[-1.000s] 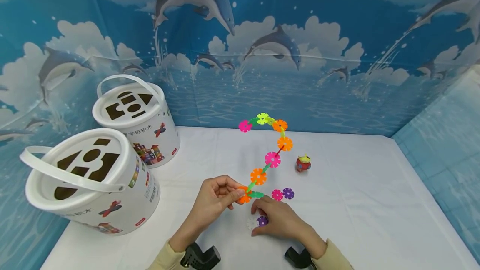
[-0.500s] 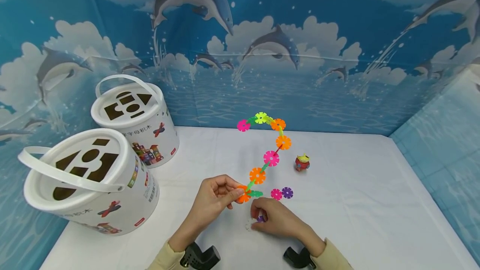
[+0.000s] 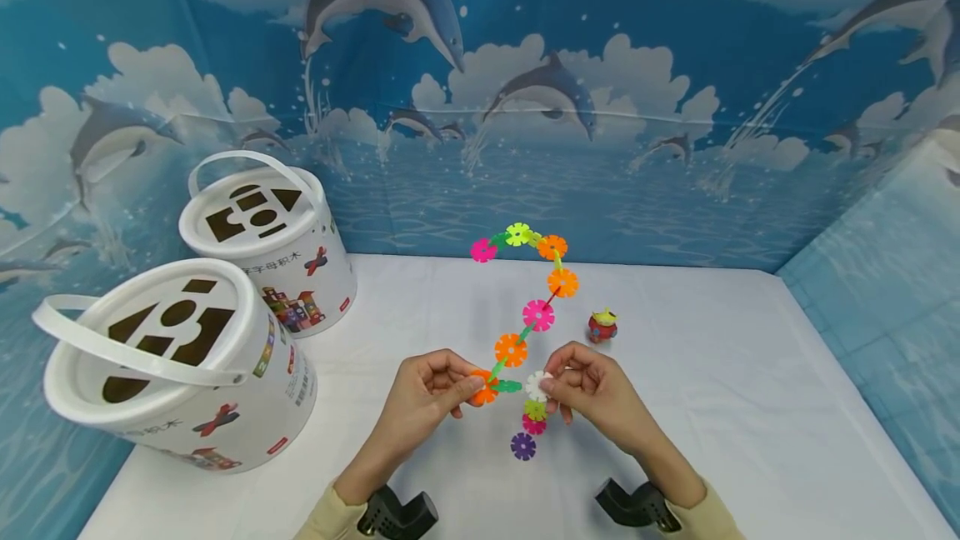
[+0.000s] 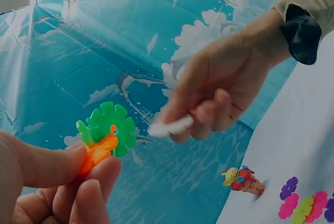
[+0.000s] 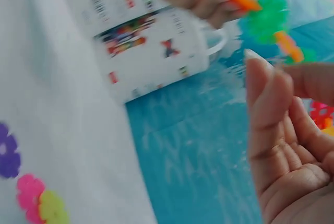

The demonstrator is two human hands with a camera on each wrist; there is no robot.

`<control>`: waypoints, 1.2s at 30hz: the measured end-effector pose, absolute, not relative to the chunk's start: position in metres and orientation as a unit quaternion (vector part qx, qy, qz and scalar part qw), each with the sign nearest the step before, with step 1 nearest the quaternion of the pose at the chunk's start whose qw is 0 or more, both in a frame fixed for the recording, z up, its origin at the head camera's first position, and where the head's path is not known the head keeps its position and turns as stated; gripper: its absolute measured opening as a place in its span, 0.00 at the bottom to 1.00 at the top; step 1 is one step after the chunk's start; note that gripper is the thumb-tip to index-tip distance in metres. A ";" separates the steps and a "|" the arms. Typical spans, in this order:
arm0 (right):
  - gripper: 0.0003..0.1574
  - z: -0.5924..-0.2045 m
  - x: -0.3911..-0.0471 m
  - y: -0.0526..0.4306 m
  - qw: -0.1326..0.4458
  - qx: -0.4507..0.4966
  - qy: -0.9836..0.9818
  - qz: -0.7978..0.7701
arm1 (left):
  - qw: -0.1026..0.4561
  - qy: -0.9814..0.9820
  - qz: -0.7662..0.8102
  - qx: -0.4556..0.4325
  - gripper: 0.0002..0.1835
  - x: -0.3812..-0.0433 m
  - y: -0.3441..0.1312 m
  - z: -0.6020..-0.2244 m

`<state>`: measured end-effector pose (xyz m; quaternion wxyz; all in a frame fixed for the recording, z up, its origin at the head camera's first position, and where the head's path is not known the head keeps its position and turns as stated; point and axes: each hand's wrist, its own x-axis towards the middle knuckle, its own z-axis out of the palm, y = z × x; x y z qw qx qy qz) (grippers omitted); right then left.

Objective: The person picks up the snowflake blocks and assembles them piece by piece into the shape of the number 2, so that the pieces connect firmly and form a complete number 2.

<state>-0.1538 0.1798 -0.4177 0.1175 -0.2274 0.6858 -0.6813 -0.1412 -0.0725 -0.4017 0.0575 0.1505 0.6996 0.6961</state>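
In the head view my left hand [image 3: 431, 394] pinches an orange flower-shaped notched disc [image 3: 483, 387], the near end of a curved chain of interlocked discs. The chain runs up through orange, pink [image 3: 538, 315] and yellow-green discs to a pink one [image 3: 483, 250]. A green disc [image 3: 507, 386] juts rightward from the held orange one. Opposite it, my right hand [image 3: 596, 394] pinches a white notched disc [image 3: 537, 386] by its edge, apart from the green disc [image 4: 114, 129] in the left wrist view. The fingers hide part of the white disc.
Loose yellow-green [image 3: 535, 411], pink [image 3: 534, 425] and purple [image 3: 522, 446] discs lie on the white table near me. A small red toy figure [image 3: 602, 326] stands beyond my right hand. Two white lidded buckets [image 3: 281, 419] occupy the left side, before a dolphin-print backdrop [image 3: 465, 182].
My right hand has picked up the white disc from the table and lifted it up and rightward, level with the green disc. The left hand keeps its pinch on the orange disc.
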 end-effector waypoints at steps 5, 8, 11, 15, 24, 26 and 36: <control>0.06 -0.407 -0.147 0.183 0.091 -0.226 0.642 -0.727 | 0.059 0.698 0.699 0.146 0.07 -0.141 -0.073 -0.402; 0.07 -0.404 -0.143 0.182 0.090 -0.220 0.638 -0.733 | 0.062 0.698 0.699 0.144 0.07 -0.141 -0.072 -0.402; 0.08 -0.403 -0.140 0.181 0.086 -0.228 0.642 -0.727 | 0.066 0.698 0.698 0.143 0.07 -0.140 -0.072 -0.402; 0.08 -0.401 -0.137 0.178 0.069 -0.229 0.665 -0.707 | 0.068 0.697 0.697 0.151 0.07 -0.139 -0.072 -0.401; 0.09 -0.399 -0.134 0.176 0.066 -0.216 0.692 -0.686 | 0.076 0.692 0.699 0.164 0.07 -0.139 -0.071 -0.402; 0.10 -0.398 -0.134 0.176 0.065 -0.214 0.696 -0.683 | 0.078 0.690 0.700 0.166 0.07 -0.139 -0.071 -0.401; 0.09 -0.398 -0.134 0.177 0.049 -0.247 0.684 -0.685 | 0.068 0.688 0.697 0.188 0.06 -0.137 -0.071 -0.401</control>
